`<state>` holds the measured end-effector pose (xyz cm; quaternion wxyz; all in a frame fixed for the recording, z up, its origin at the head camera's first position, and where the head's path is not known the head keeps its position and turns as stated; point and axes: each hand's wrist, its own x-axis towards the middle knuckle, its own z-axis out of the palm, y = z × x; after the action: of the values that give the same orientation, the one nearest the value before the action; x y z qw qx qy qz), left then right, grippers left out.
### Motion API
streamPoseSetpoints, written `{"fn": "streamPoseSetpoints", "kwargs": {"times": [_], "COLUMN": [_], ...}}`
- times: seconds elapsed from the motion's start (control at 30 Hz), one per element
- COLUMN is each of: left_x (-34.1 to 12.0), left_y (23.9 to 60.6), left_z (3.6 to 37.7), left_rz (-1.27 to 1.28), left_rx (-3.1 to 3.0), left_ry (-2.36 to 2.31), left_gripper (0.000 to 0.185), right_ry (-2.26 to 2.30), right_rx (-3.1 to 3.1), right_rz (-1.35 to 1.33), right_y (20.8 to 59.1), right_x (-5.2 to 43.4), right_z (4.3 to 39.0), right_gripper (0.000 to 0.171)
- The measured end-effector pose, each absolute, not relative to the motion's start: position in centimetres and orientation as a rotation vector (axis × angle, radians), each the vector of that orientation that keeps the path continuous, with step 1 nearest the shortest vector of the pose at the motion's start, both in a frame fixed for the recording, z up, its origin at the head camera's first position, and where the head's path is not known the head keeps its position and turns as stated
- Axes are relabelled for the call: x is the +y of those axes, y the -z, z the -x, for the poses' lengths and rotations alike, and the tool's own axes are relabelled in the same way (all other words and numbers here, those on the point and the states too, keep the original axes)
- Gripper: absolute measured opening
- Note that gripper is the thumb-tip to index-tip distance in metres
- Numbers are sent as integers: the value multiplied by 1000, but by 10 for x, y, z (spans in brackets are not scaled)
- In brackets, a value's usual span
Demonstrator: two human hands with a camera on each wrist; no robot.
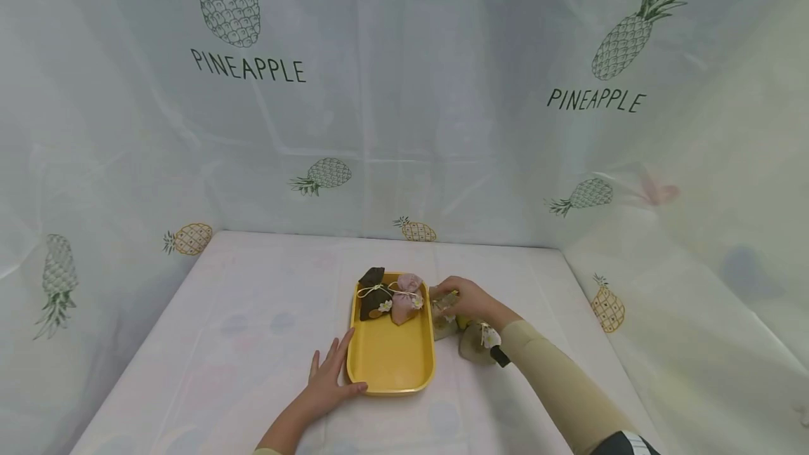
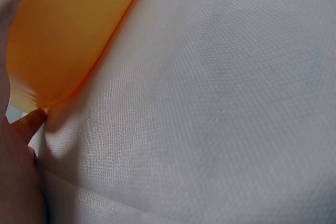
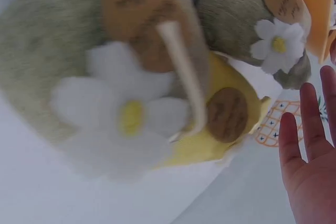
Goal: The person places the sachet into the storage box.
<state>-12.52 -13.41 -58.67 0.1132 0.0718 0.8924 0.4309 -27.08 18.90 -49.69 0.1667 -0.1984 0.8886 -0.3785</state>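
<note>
A yellow tray [image 1: 392, 360] stands on the table, with a dark brown drawstring sachet [image 1: 374, 304] and a pink one [image 1: 406, 304] at its far end. My left hand [image 1: 325, 385] touches the tray's near left side, fingers spread and thumb at the front corner. At the tray's right, my right hand [image 1: 468, 299] is over a grey sachet [image 1: 444, 326]. Its fingers [image 3: 311, 124] look extended beside that sachet's end in the right wrist view. A yellow sachet [image 3: 215, 121] and a grey-green sachet [image 3: 42, 61] with a white flower lie nearer my right wrist.
The table [image 1: 253, 343] wears a pale spotted cloth. A pineapple-print curtain [image 1: 404, 104] hangs behind it and along both sides. A small black tab [image 1: 500, 357] shows beside the grey-green sachet, under my right sleeve [image 1: 556, 385].
</note>
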Motion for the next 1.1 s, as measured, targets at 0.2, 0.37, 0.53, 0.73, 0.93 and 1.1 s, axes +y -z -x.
{"fn": "streamPoseSetpoints", "kwargs": {"times": [0.2, 0.37, 0.53, 0.73, 0.93, 1.1], "left_x": [-132, -132, -133, -132, -133, -132], "left_y": [585, 584, 584, 584, 583, 582], "left_z": [125, 125, 126, 126, 126, 125], "left_rz": [-200, -208, -210, -202, -203, -207], "left_rx": [2616, 2624, 2623, 2625, 2628, 2623], "left_ry": [-1274, -1267, -1273, -1251, -1254, -1267], "left_gripper": [108, 107, 107, 107, 107, 107], "right_ry": [1025, 1017, 995, 1006, 1034, 959], "right_rx": [2563, 2555, 2531, 2523, 2530, 2593], "right_rz": [637, 682, 661, 644, 658, 589], "right_y": [498, 499, 501, 504, 505, 513], "right_x": [205, 217, 229, 244, 258, 267], "right_z": [259, 248, 237, 229, 222, 219], "right_gripper": [39, 38, 38, 39, 43, 45]}}
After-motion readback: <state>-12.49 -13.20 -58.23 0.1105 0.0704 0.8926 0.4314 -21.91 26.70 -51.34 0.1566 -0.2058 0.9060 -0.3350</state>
